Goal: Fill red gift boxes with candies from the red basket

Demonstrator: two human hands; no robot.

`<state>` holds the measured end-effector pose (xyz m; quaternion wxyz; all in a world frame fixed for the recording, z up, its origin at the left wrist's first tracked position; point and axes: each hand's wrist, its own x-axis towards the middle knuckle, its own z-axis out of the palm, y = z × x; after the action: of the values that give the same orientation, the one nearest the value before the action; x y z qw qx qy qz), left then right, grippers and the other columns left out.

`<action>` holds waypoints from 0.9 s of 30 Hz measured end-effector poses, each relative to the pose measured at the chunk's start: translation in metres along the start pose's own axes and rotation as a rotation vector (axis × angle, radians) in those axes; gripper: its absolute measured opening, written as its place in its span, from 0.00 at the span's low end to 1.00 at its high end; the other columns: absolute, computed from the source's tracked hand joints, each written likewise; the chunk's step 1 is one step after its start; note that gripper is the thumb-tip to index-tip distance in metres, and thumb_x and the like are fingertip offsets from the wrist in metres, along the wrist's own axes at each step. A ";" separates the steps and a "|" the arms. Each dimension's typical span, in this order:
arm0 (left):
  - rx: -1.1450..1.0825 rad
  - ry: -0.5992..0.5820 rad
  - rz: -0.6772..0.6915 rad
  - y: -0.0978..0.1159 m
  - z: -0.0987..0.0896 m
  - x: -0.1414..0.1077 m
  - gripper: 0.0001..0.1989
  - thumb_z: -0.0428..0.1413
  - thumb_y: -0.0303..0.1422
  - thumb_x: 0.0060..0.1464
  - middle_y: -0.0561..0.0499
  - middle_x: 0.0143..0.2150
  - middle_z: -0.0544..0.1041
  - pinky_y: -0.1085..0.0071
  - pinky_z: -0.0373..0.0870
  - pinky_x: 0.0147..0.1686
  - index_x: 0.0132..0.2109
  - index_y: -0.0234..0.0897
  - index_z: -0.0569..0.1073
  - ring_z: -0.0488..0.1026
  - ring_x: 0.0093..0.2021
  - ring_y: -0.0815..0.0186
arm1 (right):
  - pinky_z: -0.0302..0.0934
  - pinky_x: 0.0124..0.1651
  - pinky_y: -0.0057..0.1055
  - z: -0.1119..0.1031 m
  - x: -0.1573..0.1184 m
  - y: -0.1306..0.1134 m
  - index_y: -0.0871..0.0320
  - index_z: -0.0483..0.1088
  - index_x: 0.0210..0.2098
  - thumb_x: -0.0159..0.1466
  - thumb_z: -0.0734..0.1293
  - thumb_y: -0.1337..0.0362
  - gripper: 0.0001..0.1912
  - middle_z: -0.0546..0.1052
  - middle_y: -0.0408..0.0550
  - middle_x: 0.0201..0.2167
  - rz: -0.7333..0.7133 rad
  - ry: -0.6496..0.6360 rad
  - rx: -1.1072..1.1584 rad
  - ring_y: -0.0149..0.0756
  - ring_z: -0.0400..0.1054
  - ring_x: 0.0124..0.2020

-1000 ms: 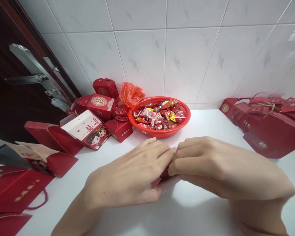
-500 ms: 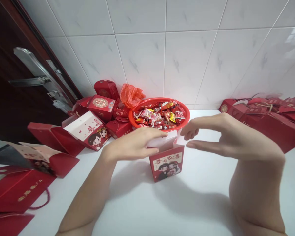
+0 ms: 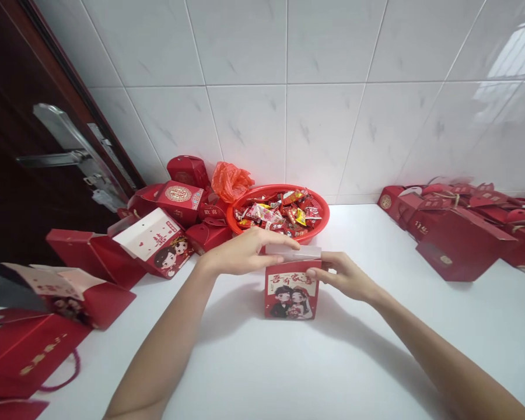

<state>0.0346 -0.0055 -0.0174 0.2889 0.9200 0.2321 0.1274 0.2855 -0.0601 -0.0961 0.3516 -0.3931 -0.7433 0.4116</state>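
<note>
A red box [image 3: 291, 294] with a cartoon couple on its front stands upright on the white table, its pale top flap raised behind the front edge. From the left, my left hand [image 3: 250, 252] grips its upper left part, with fingers behind and thumb near the front top edge. At the upper right corner, my right hand [image 3: 343, 275] pinches the box, thumb on the front and fingers behind. Just behind stands a red basket [image 3: 325, 219] full of wrapped candies [image 3: 284, 211].
Red boxes [image 3: 177, 198] and an orange plastic bag [image 3: 231, 182] lie left of the basket. More open boxes [image 3: 109, 300] line the left side of the white table [image 3: 254, 373]. Red boxes [image 3: 464, 242] crowd the right back. A door handle [image 3: 55, 158] is at left.
My right hand has moved left and down from beside the box and taken hold of its right side. The box has turned to face the camera more squarely. The view has shifted slightly.
</note>
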 end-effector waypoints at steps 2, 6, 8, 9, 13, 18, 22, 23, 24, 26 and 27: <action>-0.030 0.037 -0.021 -0.002 0.000 0.000 0.21 0.54 0.37 0.66 0.45 0.60 0.78 0.63 0.70 0.58 0.63 0.40 0.71 0.74 0.60 0.59 | 0.66 0.34 0.32 0.009 -0.004 0.004 0.62 0.76 0.39 0.67 0.66 0.45 0.23 0.80 0.50 0.33 0.016 0.140 0.087 0.35 0.71 0.32; -0.056 0.095 -0.105 -0.008 0.001 -0.001 0.31 0.58 0.44 0.62 0.42 0.59 0.77 0.62 0.73 0.53 0.68 0.40 0.64 0.76 0.56 0.58 | 0.55 0.24 0.26 0.014 -0.007 0.007 0.62 0.74 0.34 0.64 0.68 0.44 0.23 0.73 0.44 0.25 0.046 0.263 0.190 0.29 0.61 0.24; -0.039 0.083 -0.124 -0.012 0.002 0.001 0.32 0.60 0.43 0.60 0.42 0.57 0.79 0.62 0.74 0.50 0.68 0.39 0.65 0.78 0.52 0.58 | 0.54 0.24 0.26 0.013 -0.008 0.008 0.61 0.75 0.34 0.64 0.69 0.45 0.23 0.73 0.44 0.25 0.042 0.264 0.218 0.28 0.60 0.24; -0.027 0.077 -0.123 -0.015 0.004 0.002 0.30 0.60 0.41 0.60 0.43 0.55 0.79 0.62 0.74 0.49 0.67 0.39 0.66 0.78 0.50 0.58 | 0.55 0.24 0.26 0.013 -0.009 0.009 0.61 0.75 0.34 0.63 0.69 0.45 0.22 0.74 0.45 0.26 0.038 0.259 0.232 0.29 0.61 0.24; -0.002 0.051 -0.067 -0.022 0.010 0.010 0.20 0.57 0.35 0.60 0.47 0.51 0.82 0.65 0.73 0.46 0.59 0.39 0.75 0.79 0.46 0.59 | 0.60 0.26 0.27 0.012 -0.012 0.013 0.60 0.76 0.38 0.63 0.69 0.46 0.21 0.77 0.47 0.29 0.040 0.246 0.283 0.31 0.66 0.26; 0.009 0.059 -0.027 -0.022 0.015 0.016 0.16 0.56 0.33 0.61 0.48 0.50 0.82 0.68 0.72 0.46 0.53 0.38 0.78 0.78 0.47 0.59 | 0.62 0.28 0.27 0.007 -0.015 0.018 0.58 0.74 0.47 0.64 0.70 0.48 0.21 0.78 0.49 0.33 0.010 0.294 0.266 0.33 0.70 0.31; -0.004 0.062 -0.031 -0.025 0.017 0.018 0.17 0.55 0.33 0.60 0.48 0.51 0.82 0.69 0.72 0.46 0.54 0.38 0.77 0.78 0.48 0.59 | 0.62 0.25 0.27 0.005 -0.016 0.022 0.57 0.71 0.50 0.64 0.70 0.49 0.21 0.76 0.45 0.29 -0.037 0.376 0.211 0.31 0.66 0.26; -0.013 0.066 -0.034 -0.025 0.017 0.018 0.17 0.55 0.33 0.60 0.49 0.51 0.82 0.69 0.72 0.45 0.55 0.39 0.77 0.78 0.48 0.59 | 0.62 0.25 0.27 0.006 -0.016 0.023 0.57 0.71 0.50 0.64 0.70 0.49 0.21 0.75 0.44 0.28 -0.043 0.391 0.200 0.30 0.66 0.25; -0.023 0.072 -0.040 -0.026 0.018 0.019 0.17 0.55 0.33 0.60 0.49 0.51 0.82 0.70 0.73 0.45 0.55 0.39 0.77 0.79 0.47 0.59 | 0.62 0.25 0.28 0.008 -0.016 0.023 0.57 0.72 0.49 0.65 0.70 0.49 0.21 0.74 0.43 0.27 -0.050 0.406 0.190 0.30 0.65 0.24; -0.044 0.087 -0.066 -0.026 0.019 0.019 0.17 0.56 0.34 0.60 0.49 0.50 0.82 0.70 0.74 0.42 0.55 0.39 0.77 0.79 0.45 0.59 | 0.62 0.24 0.28 0.010 -0.016 0.024 0.57 0.72 0.47 0.64 0.70 0.50 0.19 0.72 0.42 0.25 -0.070 0.437 0.177 0.30 0.65 0.23; -0.054 0.096 -0.083 -0.026 0.020 0.019 0.17 0.57 0.35 0.59 0.49 0.49 0.82 0.69 0.74 0.40 0.54 0.39 0.77 0.80 0.44 0.59 | 0.62 0.24 0.28 0.011 -0.016 0.024 0.57 0.72 0.47 0.64 0.70 0.50 0.19 0.72 0.41 0.25 -0.081 0.452 0.174 0.29 0.65 0.23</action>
<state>0.0490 0.0137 -0.0465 0.3073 0.8942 0.2802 0.1656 0.2901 -0.0694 -0.1257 0.5576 -0.4131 -0.6228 0.3613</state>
